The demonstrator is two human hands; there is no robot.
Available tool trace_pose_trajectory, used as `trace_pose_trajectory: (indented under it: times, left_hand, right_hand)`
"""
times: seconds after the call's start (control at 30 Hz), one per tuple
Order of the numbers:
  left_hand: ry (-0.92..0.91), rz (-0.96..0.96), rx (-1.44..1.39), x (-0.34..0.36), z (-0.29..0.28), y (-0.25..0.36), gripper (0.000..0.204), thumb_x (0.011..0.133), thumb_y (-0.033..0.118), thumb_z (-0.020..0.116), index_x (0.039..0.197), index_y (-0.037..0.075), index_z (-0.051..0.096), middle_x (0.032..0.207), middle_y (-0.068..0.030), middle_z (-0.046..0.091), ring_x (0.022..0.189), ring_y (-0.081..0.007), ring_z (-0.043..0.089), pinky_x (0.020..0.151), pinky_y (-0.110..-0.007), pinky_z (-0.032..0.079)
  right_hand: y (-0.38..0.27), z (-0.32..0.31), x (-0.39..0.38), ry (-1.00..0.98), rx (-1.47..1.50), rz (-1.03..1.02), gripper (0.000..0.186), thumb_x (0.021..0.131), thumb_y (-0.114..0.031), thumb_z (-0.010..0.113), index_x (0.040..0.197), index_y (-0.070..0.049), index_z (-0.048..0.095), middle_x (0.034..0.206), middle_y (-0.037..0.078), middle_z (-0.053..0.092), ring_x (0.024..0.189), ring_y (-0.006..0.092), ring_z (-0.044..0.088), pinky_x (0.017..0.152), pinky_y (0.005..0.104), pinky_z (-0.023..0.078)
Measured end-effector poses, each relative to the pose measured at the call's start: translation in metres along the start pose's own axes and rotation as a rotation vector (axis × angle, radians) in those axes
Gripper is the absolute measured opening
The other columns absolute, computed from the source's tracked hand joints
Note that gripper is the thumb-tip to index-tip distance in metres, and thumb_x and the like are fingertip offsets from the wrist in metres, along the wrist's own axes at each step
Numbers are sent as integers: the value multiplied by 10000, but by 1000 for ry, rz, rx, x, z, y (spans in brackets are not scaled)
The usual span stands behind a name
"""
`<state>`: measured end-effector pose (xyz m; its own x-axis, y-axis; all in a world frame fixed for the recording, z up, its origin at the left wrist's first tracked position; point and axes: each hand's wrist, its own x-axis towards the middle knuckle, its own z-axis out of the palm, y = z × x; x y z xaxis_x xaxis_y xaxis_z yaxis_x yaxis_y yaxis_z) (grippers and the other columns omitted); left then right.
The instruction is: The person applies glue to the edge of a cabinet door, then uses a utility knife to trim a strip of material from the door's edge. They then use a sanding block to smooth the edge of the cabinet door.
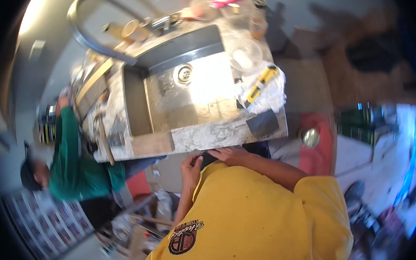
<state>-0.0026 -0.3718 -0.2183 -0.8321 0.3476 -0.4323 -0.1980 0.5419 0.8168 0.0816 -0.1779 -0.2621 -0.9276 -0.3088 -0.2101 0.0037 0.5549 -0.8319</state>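
Observation:
Both my hands are close together at the front edge of the counter, just above my yellow shirt. My left hand [190, 169] is closed in a pinch, its fingertips against a small dark patch. From the right my right hand [229, 155] reaches in, fingers curled toward the same patch and close under the counter edge. What they hold is too small and dark to name. Just beyond them lies the counter [203, 137], marbled and dusty, around a rectangular metal sink [168, 104]. A dark square sheet [263, 123] rests at its near right corner.
A yellow utility knife [261, 85] lies on a crumpled white cloth [273, 97]. A tall curved faucet [79, 35] rises at the back left. A hammer-like tool [105, 140] overhangs the left front edge. At left, a person in green [69, 160] reaches over the counter.

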Motion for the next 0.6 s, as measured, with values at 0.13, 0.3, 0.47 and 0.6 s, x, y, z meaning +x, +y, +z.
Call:
trace_pose_trajectory:
  times: [0.13,0.3,0.47,0.6]
  left_hand:
    - [-323,72,1,23,-34,25,183,898,61,641,1056,-32,650,953,-66,678,868,-111,608,795,-243,485]
    - [-647,176,173,67,-75,35,208,908,67,632,1090,-35,627,985,-84,672,894,-119,620,799,-241,500]
    - [-833,342,381,60,-75,41,205,908,78,634,1079,-35,639,994,-106,686,901,-138,640,811,-262,509]
    - [-854,398,402,47,-55,32,189,898,72,641,1063,-18,656,973,-95,691,881,-137,646,803,-264,509]
  right_hand:
    - [6,64,24,258,-207,168,535,898,-360,513,1372,-124,444,1455,125,396,1352,336,354,1107,545,244]
    - [-69,92,46,815,-270,468,418,831,-338,632,1174,-104,588,1300,122,495,1313,315,380,1096,612,204]
    - [-98,115,58,1112,-230,661,250,801,-300,661,954,-104,639,1161,90,550,1293,311,394,1098,616,193]
    - [-105,154,40,1297,-233,706,184,768,-226,666,890,-92,636,1141,81,551,1260,283,422,1089,554,252]
